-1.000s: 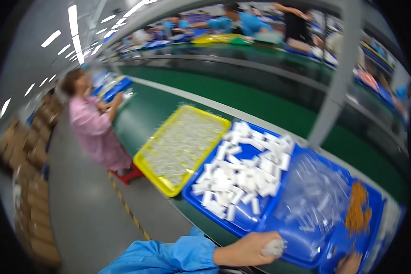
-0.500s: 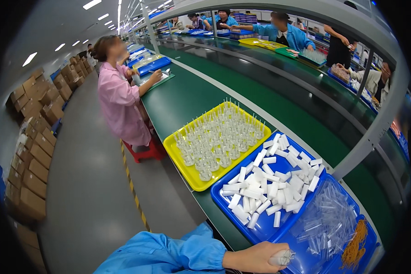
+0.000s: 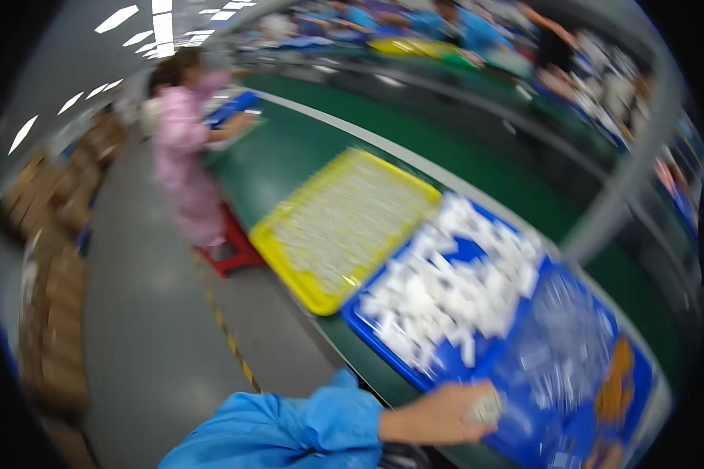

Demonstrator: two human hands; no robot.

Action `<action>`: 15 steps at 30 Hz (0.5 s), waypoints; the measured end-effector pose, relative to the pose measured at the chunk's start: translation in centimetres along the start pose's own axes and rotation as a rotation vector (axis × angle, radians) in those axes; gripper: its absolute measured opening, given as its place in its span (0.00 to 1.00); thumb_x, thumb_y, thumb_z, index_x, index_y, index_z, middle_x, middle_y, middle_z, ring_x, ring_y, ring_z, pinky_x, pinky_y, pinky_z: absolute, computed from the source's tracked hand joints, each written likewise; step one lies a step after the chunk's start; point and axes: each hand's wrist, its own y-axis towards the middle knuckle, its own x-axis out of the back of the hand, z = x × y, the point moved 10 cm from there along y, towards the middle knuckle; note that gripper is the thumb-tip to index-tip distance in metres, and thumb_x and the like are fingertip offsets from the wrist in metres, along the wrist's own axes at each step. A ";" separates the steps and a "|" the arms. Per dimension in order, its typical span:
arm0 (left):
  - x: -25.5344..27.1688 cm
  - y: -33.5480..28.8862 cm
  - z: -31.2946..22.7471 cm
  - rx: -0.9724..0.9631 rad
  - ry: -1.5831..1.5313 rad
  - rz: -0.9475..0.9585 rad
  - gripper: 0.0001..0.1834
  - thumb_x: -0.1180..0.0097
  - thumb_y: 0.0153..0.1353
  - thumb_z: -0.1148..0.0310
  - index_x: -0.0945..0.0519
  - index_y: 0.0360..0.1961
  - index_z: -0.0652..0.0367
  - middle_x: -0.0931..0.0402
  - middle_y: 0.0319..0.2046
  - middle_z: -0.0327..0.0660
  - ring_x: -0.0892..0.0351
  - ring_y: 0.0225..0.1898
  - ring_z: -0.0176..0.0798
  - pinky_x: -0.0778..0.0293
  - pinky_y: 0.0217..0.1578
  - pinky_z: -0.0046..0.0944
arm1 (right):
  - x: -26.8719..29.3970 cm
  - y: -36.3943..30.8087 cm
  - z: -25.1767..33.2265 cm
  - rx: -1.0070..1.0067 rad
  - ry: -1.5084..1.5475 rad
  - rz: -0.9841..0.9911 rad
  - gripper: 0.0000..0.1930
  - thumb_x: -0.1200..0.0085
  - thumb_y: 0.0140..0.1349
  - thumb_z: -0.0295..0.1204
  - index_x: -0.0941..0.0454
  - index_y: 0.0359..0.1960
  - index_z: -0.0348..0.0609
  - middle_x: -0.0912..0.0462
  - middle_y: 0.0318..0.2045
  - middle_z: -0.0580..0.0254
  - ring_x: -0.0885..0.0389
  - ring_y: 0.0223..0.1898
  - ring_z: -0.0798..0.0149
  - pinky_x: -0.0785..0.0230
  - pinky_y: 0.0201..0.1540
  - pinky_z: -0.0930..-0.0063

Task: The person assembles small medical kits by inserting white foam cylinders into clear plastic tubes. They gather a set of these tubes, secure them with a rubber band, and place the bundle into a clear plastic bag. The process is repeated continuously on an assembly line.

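My left hand (image 3: 438,414), coming out of a blue sleeve, is closed around a whitish, round-ended piece (image 3: 487,409); motion blur hides its exact kind. It is over the near edge of a blue tray (image 3: 516,422) with clear plastic pieces (image 3: 567,344). Only part of my right hand (image 3: 607,455) shows at the lower edge, below a bundle of orange-yellow strings (image 3: 616,379). Its fingers are smeared, so I cannot make out whether it holds anything. Beyond my left hand, many white blocks (image 3: 422,301) lie loose in another blue tray (image 3: 407,374).
A yellow tray (image 3: 318,303) with rows of clear pieces stands farther along the green table (image 3: 289,117). A person in pink (image 3: 181,148) works near a red stool (image 3: 238,244). A grey post (image 3: 602,223) rises beside the trays. Cardboard boxes (image 3: 59,313) line the left.
The whole view has shifted and blurred, with the trays now a little farther left. Part of my right hand has come in at the lower right. My left hand still grips the whitish piece.
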 end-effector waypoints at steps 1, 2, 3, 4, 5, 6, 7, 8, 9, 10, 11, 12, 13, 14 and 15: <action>1.4 0.4 -0.7 -0.046 0.033 -0.046 0.12 0.32 0.57 0.68 0.20 0.41 0.57 0.21 0.33 0.37 0.23 0.36 0.29 0.24 0.40 0.33 | -2.0 1.2 1.1 -0.054 0.253 0.070 0.15 0.39 0.59 0.22 0.27 0.47 0.37 0.20 0.41 0.54 0.21 0.40 0.55 0.25 0.46 0.61; 3.0 0.3 -1.4 -0.083 0.094 -0.101 0.11 0.30 0.57 0.69 0.19 0.38 0.58 0.18 0.35 0.38 0.21 0.35 0.28 0.24 0.40 0.32 | -2.0 2.0 3.3 -0.058 0.478 -0.097 0.17 0.42 0.47 0.20 0.24 0.42 0.38 0.20 0.40 0.48 0.22 0.42 0.45 0.29 0.48 0.57; 2.9 0.6 0.5 0.050 -0.073 -0.098 0.10 0.32 0.58 0.71 0.20 0.38 0.61 0.17 0.38 0.42 0.18 0.37 0.32 0.22 0.42 0.34 | -1.5 5.8 9.9 0.204 0.618 0.083 0.20 0.43 0.53 0.16 0.28 0.49 0.37 0.25 0.34 0.52 0.24 0.38 0.53 0.30 0.46 0.66; 2.7 1.1 0.7 -0.020 -0.188 -0.105 0.09 0.35 0.60 0.74 0.23 0.37 0.62 0.17 0.41 0.48 0.16 0.41 0.38 0.20 0.45 0.39 | -1.6 7.1 12.7 0.215 0.665 0.153 0.18 0.43 0.52 0.16 0.27 0.46 0.38 0.25 0.32 0.54 0.26 0.35 0.55 0.32 0.40 0.66; 2.9 1.1 0.7 -0.041 -0.240 -0.116 0.09 0.35 0.59 0.75 0.24 0.37 0.62 0.18 0.45 0.51 0.17 0.45 0.42 0.21 0.47 0.41 | -2.1 8.1 14.4 0.163 0.801 0.173 0.11 0.40 0.48 0.19 0.27 0.34 0.40 0.25 0.29 0.54 0.25 0.34 0.49 0.33 0.38 0.60; 2.8 1.7 0.0 -0.074 -0.282 -0.128 0.09 0.36 0.59 0.76 0.25 0.37 0.62 0.20 0.48 0.55 0.18 0.49 0.45 0.22 0.50 0.44 | -1.8 8.5 15.4 0.182 0.820 0.190 0.10 0.39 0.49 0.20 0.27 0.31 0.41 0.24 0.29 0.57 0.25 0.34 0.51 0.32 0.37 0.61; 1.8 2.6 -0.4 -0.090 -0.287 -0.085 0.10 0.35 0.59 0.76 0.25 0.37 0.61 0.22 0.51 0.55 0.20 0.53 0.46 0.24 0.53 0.45 | -2.0 8.6 15.4 0.139 0.850 0.231 0.09 0.39 0.49 0.20 0.27 0.31 0.41 0.23 0.29 0.57 0.24 0.34 0.51 0.32 0.37 0.61; 1.5 2.1 -1.0 -0.107 -0.264 -0.077 0.10 0.35 0.58 0.76 0.25 0.36 0.61 0.24 0.55 0.56 0.23 0.56 0.47 0.26 0.56 0.46 | -2.0 8.0 16.1 0.126 0.916 0.262 0.09 0.39 0.49 0.20 0.27 0.31 0.42 0.23 0.29 0.57 0.24 0.35 0.51 0.31 0.37 0.61; 1.7 2.3 -1.3 -0.123 -0.238 -0.080 0.10 0.35 0.57 0.76 0.25 0.36 0.60 0.26 0.58 0.57 0.25 0.60 0.49 0.28 0.59 0.48 | -2.4 7.8 16.1 0.124 0.926 0.250 0.09 0.39 0.49 0.20 0.27 0.31 0.42 0.23 0.29 0.58 0.24 0.35 0.52 0.31 0.36 0.61; 1.2 2.4 -1.6 -0.143 -0.207 -0.037 0.11 0.33 0.56 0.76 0.25 0.36 0.60 0.29 0.60 0.58 0.28 0.62 0.49 0.31 0.61 0.49 | -2.7 7.7 16.3 0.131 0.934 0.239 0.09 0.39 0.49 0.21 0.26 0.31 0.42 0.23 0.29 0.58 0.24 0.35 0.52 0.31 0.36 0.61; 0.7 2.6 -1.9 -0.165 -0.178 0.003 0.12 0.32 0.55 0.76 0.25 0.36 0.60 0.31 0.63 0.58 0.31 0.65 0.50 0.33 0.63 0.50 | -2.9 7.6 16.6 0.143 0.942 0.229 0.09 0.39 0.49 0.21 0.26 0.31 0.42 0.23 0.29 0.58 0.24 0.35 0.52 0.31 0.36 0.61; 0.3 2.5 -2.1 -0.187 -0.154 0.038 0.13 0.31 0.54 0.75 0.25 0.36 0.59 0.33 0.65 0.58 0.34 0.67 0.50 0.36 0.65 0.51 | -3.0 7.6 17.1 0.163 0.937 0.217 0.10 0.39 0.49 0.21 0.26 0.31 0.42 0.23 0.29 0.58 0.24 0.35 0.52 0.31 0.36 0.61; 0.0 2.2 -2.8 -0.261 -0.032 0.052 0.17 0.27 0.50 0.75 0.24 0.36 0.58 0.33 0.65 0.58 0.35 0.68 0.50 0.37 0.65 0.49 | -2.9 7.6 17.7 0.186 0.932 0.204 0.10 0.39 0.49 0.21 0.26 0.32 0.42 0.23 0.29 0.59 0.24 0.35 0.52 0.31 0.36 0.61; -0.4 2.0 -3.5 -0.335 0.091 0.066 0.20 0.23 0.46 0.74 0.24 0.36 0.57 0.33 0.65 0.58 0.36 0.69 0.50 0.38 0.66 0.48 | -2.8 7.6 18.2 0.209 0.926 0.192 0.10 0.39 0.50 0.21 0.26 0.32 0.43 0.23 0.29 0.59 0.24 0.35 0.52 0.31 0.36 0.60; -0.8 1.8 -3.5 -0.351 0.096 0.084 0.19 0.24 0.47 0.76 0.24 0.36 0.56 0.31 0.63 0.57 0.33 0.67 0.49 0.36 0.64 0.46 | -3.0 7.4 18.6 0.217 0.950 0.230 0.09 0.39 0.50 0.22 0.27 0.32 0.43 0.24 0.30 0.58 0.25 0.35 0.52 0.31 0.37 0.60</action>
